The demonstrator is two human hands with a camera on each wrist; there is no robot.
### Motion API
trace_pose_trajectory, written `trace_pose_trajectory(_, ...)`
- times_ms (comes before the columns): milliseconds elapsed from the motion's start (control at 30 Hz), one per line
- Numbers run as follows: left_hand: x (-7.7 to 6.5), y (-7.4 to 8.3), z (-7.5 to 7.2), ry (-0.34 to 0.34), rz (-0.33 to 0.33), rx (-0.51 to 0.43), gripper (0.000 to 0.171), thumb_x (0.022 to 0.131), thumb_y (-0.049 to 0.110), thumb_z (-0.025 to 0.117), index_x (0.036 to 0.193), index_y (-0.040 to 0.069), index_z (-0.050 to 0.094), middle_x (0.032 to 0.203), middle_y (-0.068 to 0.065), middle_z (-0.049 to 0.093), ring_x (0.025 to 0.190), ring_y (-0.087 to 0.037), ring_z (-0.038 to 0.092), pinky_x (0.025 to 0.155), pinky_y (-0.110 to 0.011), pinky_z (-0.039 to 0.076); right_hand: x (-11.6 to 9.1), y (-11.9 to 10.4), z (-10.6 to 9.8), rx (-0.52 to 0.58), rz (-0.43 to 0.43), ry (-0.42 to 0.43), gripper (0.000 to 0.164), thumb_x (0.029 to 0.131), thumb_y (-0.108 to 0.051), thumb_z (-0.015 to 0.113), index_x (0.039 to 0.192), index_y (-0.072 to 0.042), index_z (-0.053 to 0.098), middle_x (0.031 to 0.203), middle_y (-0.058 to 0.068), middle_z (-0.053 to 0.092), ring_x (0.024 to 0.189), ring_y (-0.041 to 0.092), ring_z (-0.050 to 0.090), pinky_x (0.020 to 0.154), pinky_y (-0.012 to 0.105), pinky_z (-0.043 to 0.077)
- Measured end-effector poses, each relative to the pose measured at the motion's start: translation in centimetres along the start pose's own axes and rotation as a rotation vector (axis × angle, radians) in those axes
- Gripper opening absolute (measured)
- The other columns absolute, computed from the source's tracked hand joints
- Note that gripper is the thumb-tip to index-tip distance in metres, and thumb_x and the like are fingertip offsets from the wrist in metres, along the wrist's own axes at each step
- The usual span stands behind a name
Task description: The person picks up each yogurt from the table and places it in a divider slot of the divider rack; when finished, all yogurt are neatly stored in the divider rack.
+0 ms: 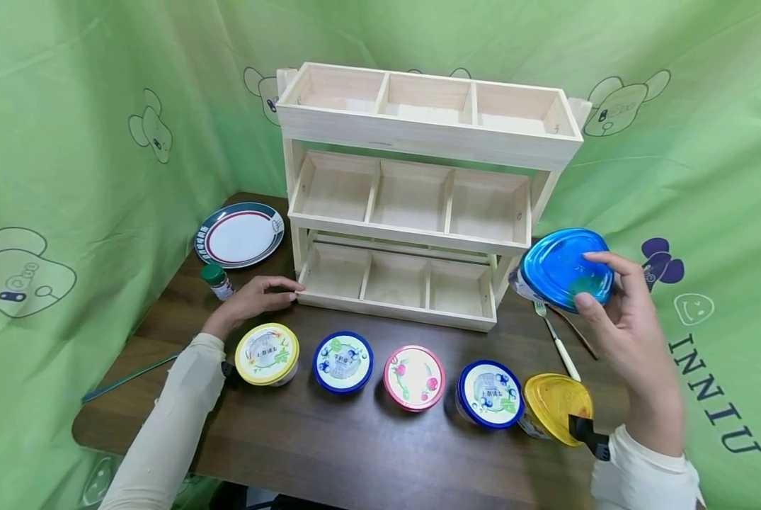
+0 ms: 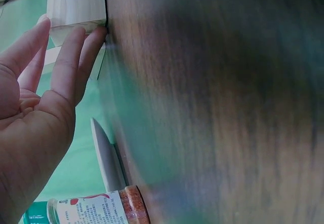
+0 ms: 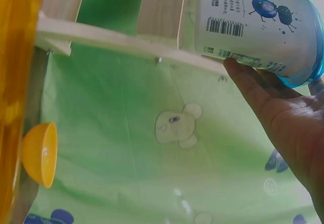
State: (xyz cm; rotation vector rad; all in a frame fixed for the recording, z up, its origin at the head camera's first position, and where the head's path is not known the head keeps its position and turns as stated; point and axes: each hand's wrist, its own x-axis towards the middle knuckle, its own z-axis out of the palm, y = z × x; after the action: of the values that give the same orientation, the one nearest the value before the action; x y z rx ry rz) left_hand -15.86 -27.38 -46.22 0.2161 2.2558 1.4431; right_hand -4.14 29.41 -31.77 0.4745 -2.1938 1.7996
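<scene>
My right hand (image 1: pixel 631 333) grips a tub with a blue lid (image 1: pixel 555 265), raised beside the right side of a wooden three-tier rack (image 1: pixel 418 142). In the right wrist view the tub's white wall (image 3: pixel 243 31) shows a barcode and berry print, with fingers under it. My left hand (image 1: pixel 249 306) touches the rack's lower left front corner with outstretched fingers. Along the front stand a yellow-lidded tub (image 1: pixel 267 354), a blue-lidded one (image 1: pixel 343 362), a pink-lidded one (image 1: pixel 414 378), another blue-lidded one (image 1: pixel 490 394) and a tub with a rounded yellow lid (image 1: pixel 561 404).
At the left are a plate (image 1: pixel 240 237), a green-capped seasoning jar (image 1: pixel 217 281) and a thin green stick (image 1: pixel 128 377). A white-handled fork (image 1: pixel 565 354) lies right of the rack. An orange bowl (image 3: pixel 40 155) appears in the right wrist view. Green curtain (image 1: pixel 705 177) surrounds the table.
</scene>
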Motion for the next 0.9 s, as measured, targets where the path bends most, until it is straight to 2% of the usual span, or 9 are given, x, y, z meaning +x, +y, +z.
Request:
trace_pose_trajectory(167,0.1,0.1,0.1,-0.002,-0.003,-0.014,0.038,0.111,0.017,0.065,0.144,0.000,0.066,0.142,-0.023,0.065,0.118,-0.026,0.062,0.095,-0.025,0.056,0.8,-0.2,1.3,0.024,-0.018,-0.048,0.053,0.108,0.004,0.058,0.158,0.001,0.042,0.169,0.020,0.023,0.137,0.024,0.049,0.102,0.012,0.051)
trace_pose_trajectory(267,0.1,0.0,0.1,0.001,-0.006,-0.023,0.038,0.111,0.017,0.065,0.144,0.000,0.066,0.142,-0.023,0.065,0.122,-0.029,0.063,0.097,-0.024,0.057,1.4,-0.4,1.9,0.022,-0.009,-0.071,0.053,0.108,0.005,0.058,0.158,0.000,0.042,0.171,0.020,0.020,0.143,0.035,0.045,0.103,0.013,0.051)
trace_pose_trajectory(400,0.1,0.0,0.2,0.005,-0.018,-0.032,0.038,0.111,0.019,0.065,0.144,0.000,0.066,0.144,-0.023,0.064,0.127,-0.034,0.062,0.100,-0.026,0.057,2.1,-0.8,2.8,-0.075,0.009,-0.088,0.053,0.108,0.003,0.058,0.159,-0.006,0.043,0.172,0.014,0.023,0.145,0.053,0.036,0.103,0.013,0.050)
trace_pose_trajectory(467,0.0,-0.1,0.2,0.007,-0.029,-0.045,0.038,0.111,0.018,0.066,0.145,0.000,0.066,0.145,-0.024,0.063,0.131,-0.036,0.062,0.102,-0.029,0.058,2.6,-1.0,3.4,-0.105,0.012,-0.101,0.053,0.109,0.002,0.057,0.158,-0.009,0.043,0.171,0.012,0.024,0.145,0.058,0.034,0.102,0.013,0.049)
trace_pose_trajectory(600,-0.1,-0.2,0.2,0.004,-0.032,-0.075,0.038,0.111,0.016,0.065,0.145,-0.002,0.065,0.147,-0.025,0.061,0.135,-0.038,0.061,0.106,-0.032,0.058,3.4,-1.3,4.3,-0.116,0.008,-0.133,0.053,0.109,0.003,0.056,0.158,-0.010,0.043,0.171,0.011,0.025,0.144,0.058,0.034,0.102,0.012,0.050)
trace_pose_trajectory(733,0.0,-0.2,0.3,0.008,-0.020,-0.085,0.037,0.112,0.014,0.064,0.145,-0.003,0.064,0.145,-0.025,0.062,0.134,-0.039,0.062,0.105,-0.029,0.058,4.1,-1.7,5.0,-0.105,0.017,-0.165,0.054,0.109,0.004,0.056,0.158,-0.014,0.044,0.171,0.013,0.024,0.146,0.057,0.034,0.103,0.012,0.049)
trace_pose_trajectory(900,0.1,-0.1,0.4,0.017,-0.020,-0.083,0.036,0.111,0.013,0.064,0.144,-0.003,0.065,0.143,-0.025,0.062,0.132,-0.038,0.062,0.103,-0.027,0.059,5.0,-2.1,5.8,-0.120,0.030,-0.195,0.056,0.109,0.000,0.059,0.160,-0.019,0.044,0.172,0.016,0.025,0.148,0.056,0.036,0.107,0.018,0.049)
